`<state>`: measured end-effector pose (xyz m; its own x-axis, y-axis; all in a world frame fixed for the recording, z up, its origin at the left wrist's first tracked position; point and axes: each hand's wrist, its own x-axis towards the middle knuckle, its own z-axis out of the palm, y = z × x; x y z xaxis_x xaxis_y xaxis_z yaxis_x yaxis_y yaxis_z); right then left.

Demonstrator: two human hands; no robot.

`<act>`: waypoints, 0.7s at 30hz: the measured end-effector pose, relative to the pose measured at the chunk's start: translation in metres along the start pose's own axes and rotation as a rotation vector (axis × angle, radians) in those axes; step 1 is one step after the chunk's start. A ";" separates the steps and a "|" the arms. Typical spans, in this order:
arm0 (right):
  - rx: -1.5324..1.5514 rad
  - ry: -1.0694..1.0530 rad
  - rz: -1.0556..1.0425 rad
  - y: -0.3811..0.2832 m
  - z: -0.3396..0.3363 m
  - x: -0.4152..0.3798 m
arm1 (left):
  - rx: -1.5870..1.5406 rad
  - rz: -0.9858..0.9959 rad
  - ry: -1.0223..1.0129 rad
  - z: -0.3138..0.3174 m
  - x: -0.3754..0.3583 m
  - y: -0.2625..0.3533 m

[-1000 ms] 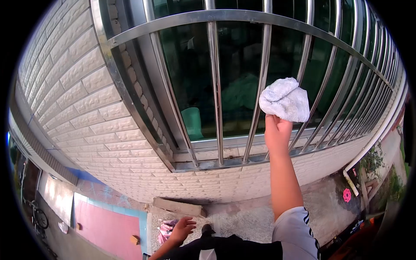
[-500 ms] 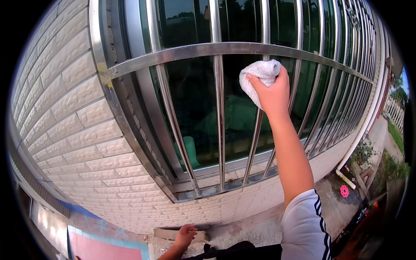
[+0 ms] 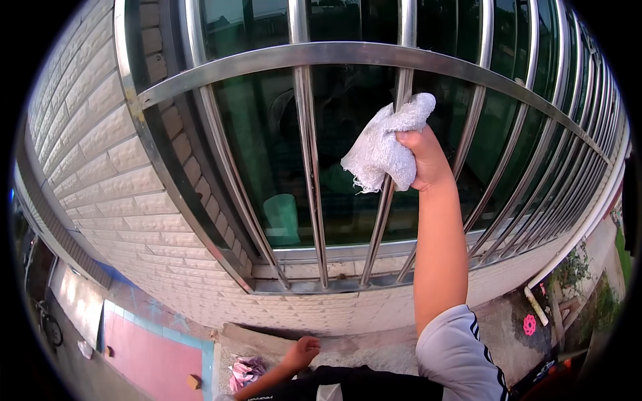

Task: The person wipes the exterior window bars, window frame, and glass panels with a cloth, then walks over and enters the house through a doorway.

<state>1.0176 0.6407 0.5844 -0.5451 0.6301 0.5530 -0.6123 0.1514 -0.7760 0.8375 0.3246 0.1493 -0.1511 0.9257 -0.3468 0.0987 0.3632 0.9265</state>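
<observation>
White cloth [image 3: 384,150] in right hand [image 3: 422,160], unlabelled

A white tiled wall [image 3: 120,194] frames the dark window [image 3: 267,154]. Below lie a red floor patch [image 3: 150,351], pink cloth [image 3: 244,371] and a white pipe [image 3: 575,244].

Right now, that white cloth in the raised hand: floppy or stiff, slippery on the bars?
Likely floppy: the cloth bunches and droops below the right hand. Probably light, one hand lifts it high. Its frayed, nubby weave should drag, not slip, on the smooth metal bar.
</observation>
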 end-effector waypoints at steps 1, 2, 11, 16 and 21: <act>-0.020 0.010 0.008 0.009 -0.004 -0.009 | 0.028 -0.003 0.013 0.004 0.000 0.007; -0.037 0.024 0.012 0.021 -0.008 -0.020 | 0.032 -0.008 0.026 0.006 0.003 0.013; -0.465 0.278 0.151 0.160 -0.043 -0.141 | 0.107 -0.025 0.150 -0.008 -0.014 0.017; -0.645 0.481 0.202 0.235 -0.050 -0.206 | 0.202 -0.126 0.082 -0.036 -0.021 0.030; -0.739 0.729 -0.015 0.253 -0.030 -0.226 | 0.261 -0.129 -0.037 -0.049 -0.013 0.038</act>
<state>1.0034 0.5598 0.2543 0.0891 0.8950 0.4371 0.0215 0.4370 -0.8992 0.7951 0.3214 0.1962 -0.1436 0.8716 -0.4688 0.3311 0.4887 0.8072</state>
